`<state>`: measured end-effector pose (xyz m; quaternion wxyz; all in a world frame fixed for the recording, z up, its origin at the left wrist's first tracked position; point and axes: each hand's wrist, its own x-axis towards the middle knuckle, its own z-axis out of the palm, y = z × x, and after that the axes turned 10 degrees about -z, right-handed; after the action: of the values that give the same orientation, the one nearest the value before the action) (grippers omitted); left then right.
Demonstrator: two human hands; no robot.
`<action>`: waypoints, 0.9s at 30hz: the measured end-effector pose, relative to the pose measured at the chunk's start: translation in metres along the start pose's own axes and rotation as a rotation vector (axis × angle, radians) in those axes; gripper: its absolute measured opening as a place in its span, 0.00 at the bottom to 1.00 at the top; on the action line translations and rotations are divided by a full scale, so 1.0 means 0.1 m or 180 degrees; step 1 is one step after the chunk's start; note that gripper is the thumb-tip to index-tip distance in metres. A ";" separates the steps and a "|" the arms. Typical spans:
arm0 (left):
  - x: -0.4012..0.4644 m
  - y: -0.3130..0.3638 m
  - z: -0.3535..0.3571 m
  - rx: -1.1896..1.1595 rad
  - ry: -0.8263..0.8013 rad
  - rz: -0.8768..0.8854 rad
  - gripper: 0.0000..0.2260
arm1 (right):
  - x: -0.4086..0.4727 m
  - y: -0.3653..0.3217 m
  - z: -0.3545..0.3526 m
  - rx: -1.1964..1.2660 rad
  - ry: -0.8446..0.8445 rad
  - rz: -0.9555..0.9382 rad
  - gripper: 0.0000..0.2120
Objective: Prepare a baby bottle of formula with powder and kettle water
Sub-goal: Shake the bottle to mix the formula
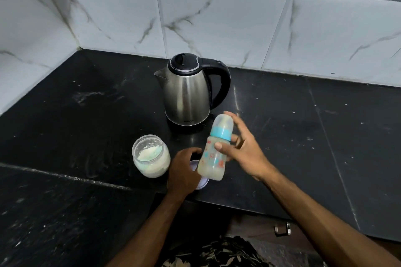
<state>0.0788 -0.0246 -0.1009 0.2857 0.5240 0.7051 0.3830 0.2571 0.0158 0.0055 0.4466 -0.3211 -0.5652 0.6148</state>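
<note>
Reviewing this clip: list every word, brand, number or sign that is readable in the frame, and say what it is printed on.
No text here can be read.
Kettle: a small dark brand mark low on the steel body, too small and blurred to read.
Baby bottle, held in the right hand: red and blue printed marks on its side, blurred.
Powder jar: no label visible.
Left hand rests on a lid; no print shows.

I am working over a black stone countertop (303, 136). A steel kettle (186, 95) is standing on it near the tiled wall. An open powder jar (151, 155) and a white lid (200, 182) are resting nearer its front edge.
</note>
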 end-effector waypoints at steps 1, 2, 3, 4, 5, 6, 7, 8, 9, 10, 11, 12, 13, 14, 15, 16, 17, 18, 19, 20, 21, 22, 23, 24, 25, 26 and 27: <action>-0.01 0.01 0.00 0.0022 0.0077 0.0019 0.14 | 0.02 -0.02 -0.02 -0.0026 0.0087 -0.0050 0.40; -0.02 0.02 0.00 0.0043 0.0232 0.0065 0.13 | 0.08 -0.06 -0.04 0.0041 0.0364 -0.0150 0.39; -0.04 0.03 -0.01 0.0043 0.0359 0.0095 0.11 | 0.13 -0.11 -0.08 0.0183 0.0717 -0.0255 0.37; -0.05 0.03 -0.01 0.0025 0.0413 0.0113 0.11 | 0.20 -0.16 -0.13 0.0378 0.1065 -0.0375 0.35; -0.06 0.04 0.00 0.0007 0.0411 0.0123 0.10 | 0.25 -0.19 -0.17 0.0567 0.1359 -0.0485 0.33; -0.07 0.06 0.00 -0.0003 0.0399 0.0128 0.09 | 0.28 -0.20 -0.19 0.0716 0.1548 -0.0554 0.32; -0.07 0.06 0.00 -0.0005 0.0401 0.0123 0.09 | 0.27 -0.18 -0.18 0.0745 0.1601 -0.0564 0.30; -0.06 0.06 0.00 0.0011 0.0410 0.0117 0.09 | 0.23 -0.14 -0.14 0.0682 0.1479 -0.0522 0.29; -0.04 0.04 0.00 0.0034 0.0392 0.0116 0.10 | 0.18 -0.07 -0.09 0.0541 0.1193 -0.0418 0.30; -0.02 0.03 -0.01 0.0051 0.0304 0.0097 0.11 | 0.11 0.00 -0.03 0.0366 0.0782 -0.0272 0.31; -0.01 0.02 -0.01 0.0043 0.0146 0.0051 0.12 | 0.05 0.05 0.01 0.0202 0.0368 -0.0132 0.34; 0.00 0.01 -0.01 0.0034 0.0001 0.0000 0.13 | 0.01 0.09 0.03 0.0078 0.0111 -0.0064 0.36; 0.00 0.01 -0.01 0.0040 -0.0014 -0.0023 0.13 | 0.02 0.10 0.03 0.0028 0.0101 -0.0069 0.37; -0.01 0.01 -0.01 0.0070 0.0102 -0.0012 0.13 | 0.04 0.07 0.02 0.0059 0.0298 -0.0108 0.37; -0.02 0.02 0.00 0.0100 0.0269 0.0032 0.12 | 0.07 0.03 0.00 0.0166 0.0545 -0.0146 0.36; -0.04 0.03 0.00 0.0102 0.0388 0.0079 0.11 | 0.11 -0.01 -0.03 0.0301 0.0734 -0.0190 0.36; -0.06 0.04 0.00 0.0080 0.0418 0.0113 0.10 | 0.15 -0.06 -0.06 0.0405 0.0827 -0.0241 0.36; -0.06 0.04 0.00 0.0064 0.0401 0.0126 0.11 | 0.18 -0.09 -0.09 0.0448 0.0826 -0.0295 0.36; -0.06 0.04 0.00 0.0067 0.0385 0.0125 0.11 | 0.19 -0.12 -0.11 0.0439 0.0777 -0.0345 0.37; -0.06 0.03 0.00 0.0074 0.0378 0.0116 0.11 | 0.18 -0.14 -0.13 0.0405 0.0715 -0.0399 0.38; -0.05 0.03 0.00 0.0082 0.0364 0.0107 0.11 | 0.18 -0.16 -0.15 0.0371 0.0650 -0.0452 0.40; -0.05 0.02 0.00 0.0092 0.0350 0.0108 0.11 | 0.17 -0.16 -0.16 0.0340 0.0593 -0.0509 0.41; -0.05 0.03 0.00 0.0109 0.0341 0.0110 0.10 | 0.16 -0.16 -0.17 0.0310 0.0549 -0.0566 0.42; -0.05 0.03 0.00 0.0122 0.0338 0.0110 0.10 | 0.15 -0.16 -0.17 0.0279 0.0511 -0.0606 0.42; -0.05 0.03 0.00 0.0123 0.0338 0.0104 0.10 | 0.15 -0.16 -0.17 0.0234 0.0475 -0.0626 0.42; -0.05 0.03 0.00 0.0120 0.0337 0.0092 0.10 | 0.14 -0.16 -0.17 0.0178 0.0443 -0.0639 0.42; -0.05 0.02 0.00 0.0125 0.0326 0.0081 0.10 | 0.14 -0.16 -0.16 0.0116 0.0417 -0.0653 0.42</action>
<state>0.0811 -0.0287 -0.0987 0.2341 0.5181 0.7195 0.3990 0.2691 0.0348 0.0201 0.5489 -0.2929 -0.5534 0.5538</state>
